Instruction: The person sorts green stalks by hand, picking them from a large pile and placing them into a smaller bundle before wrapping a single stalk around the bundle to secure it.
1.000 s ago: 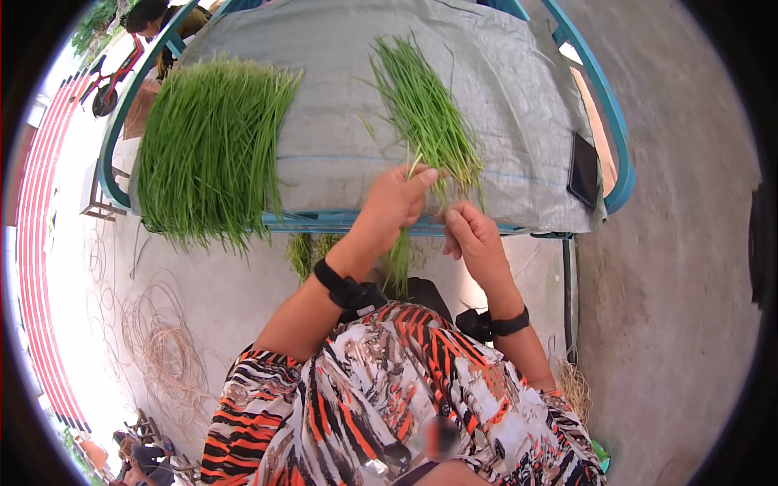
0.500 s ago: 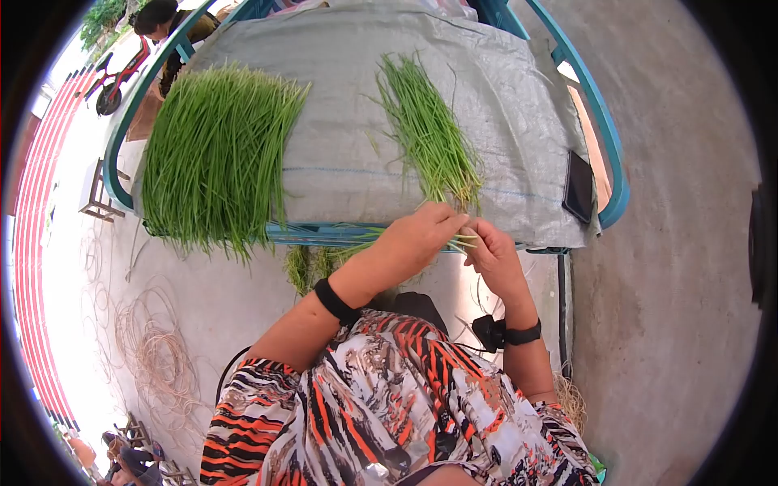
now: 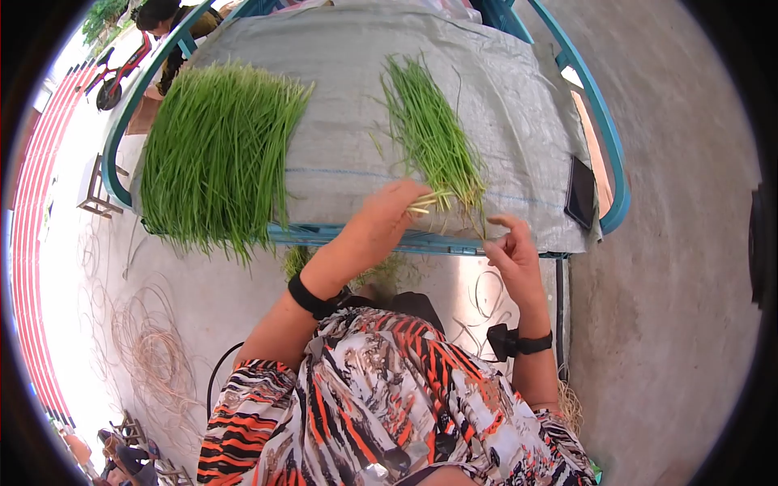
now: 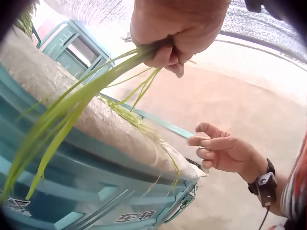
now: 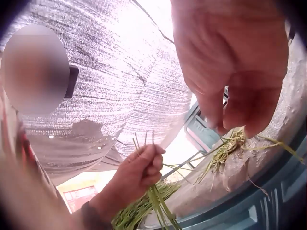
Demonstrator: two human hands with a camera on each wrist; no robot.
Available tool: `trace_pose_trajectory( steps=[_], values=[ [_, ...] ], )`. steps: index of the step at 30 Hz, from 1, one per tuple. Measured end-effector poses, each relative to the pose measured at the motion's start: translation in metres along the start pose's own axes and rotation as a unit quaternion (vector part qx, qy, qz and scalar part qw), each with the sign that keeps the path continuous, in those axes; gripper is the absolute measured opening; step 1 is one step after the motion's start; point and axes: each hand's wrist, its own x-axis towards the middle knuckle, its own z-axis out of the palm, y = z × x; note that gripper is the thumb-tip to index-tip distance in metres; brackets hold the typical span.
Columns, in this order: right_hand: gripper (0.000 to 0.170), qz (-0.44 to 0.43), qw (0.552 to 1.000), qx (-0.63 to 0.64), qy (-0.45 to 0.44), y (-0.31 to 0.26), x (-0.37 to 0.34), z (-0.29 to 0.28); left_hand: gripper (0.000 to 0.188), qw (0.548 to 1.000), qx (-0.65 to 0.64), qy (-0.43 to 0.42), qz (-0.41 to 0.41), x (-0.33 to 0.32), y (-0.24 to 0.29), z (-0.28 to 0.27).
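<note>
My left hand [image 3: 381, 223] grips a small bunch of green chives [image 4: 91, 91] near its pale ends. Those cut ends poke out past the fingers toward the right, and the leaves trail down in the left wrist view. A loose pile of chives [image 3: 433, 130] lies on the grey woven sheet [image 3: 340, 121], its root ends toward me. Just right of those root ends is my right hand [image 3: 515, 251], thumb and forefinger apart with nothing held between them. In the right wrist view, its fingers hang over the sheet's edge near the pale stalk ends [image 5: 232, 143].
A broad, neat layer of chives [image 3: 219, 154] covers the sheet's left side. A black phone [image 3: 579, 192] lies at the right edge. Blue-green rails [image 3: 612, 154] frame the sheet. Looped strands [image 3: 154, 348] lie on the floor at left, and another person [image 3: 166, 24] is at the far left.
Half a second ago the hands met at the front edge over the bunch. Now the left hand has moved left and up with the chives, while the right has drawn away rightward, its fingers spreading.
</note>
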Motion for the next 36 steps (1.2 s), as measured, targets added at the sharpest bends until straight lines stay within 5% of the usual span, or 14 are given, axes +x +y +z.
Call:
trace_pose_trajectory(
  steps=[1,5,10,13,19,28,36],
  values=[
    [0.047,0.075,0.997,0.033,-0.005,-0.015,0.0,0.003,0.018,0.999,-0.025,-0.004,-0.02,0.002,0.008,-0.004],
    [0.047,-0.055,0.997,0.052,-0.024,-0.061,0.013,0.046,0.022,0.993,-0.085,-0.053,-0.056,0.008,0.024,-0.004],
    [0.03,-0.15,0.984,0.013,-0.092,-0.028,0.033,0.075,0.026,0.966,-0.219,0.068,-0.116,0.01,0.041,-0.013],
    [0.014,-0.056,0.987,0.013,-0.148,-0.018,0.032,0.067,0.028,0.931,-0.235,0.204,-0.191,0.012,0.034,-0.037],
    [0.022,0.075,0.972,0.126,-0.184,0.001,0.021,0.06,0.024,0.814,-0.408,0.386,-0.148,0.012,-0.009,-0.069],
    [0.024,0.163,0.965,0.158,-0.135,0.027,-0.007,0.039,0.023,0.806,-0.428,0.395,-0.11,0.011,-0.014,-0.102],
    [0.024,0.178,0.971,0.16,0.004,0.034,-0.023,0.039,0.023,0.805,-0.441,0.374,-0.133,0.013,-0.003,-0.102]
  ],
)
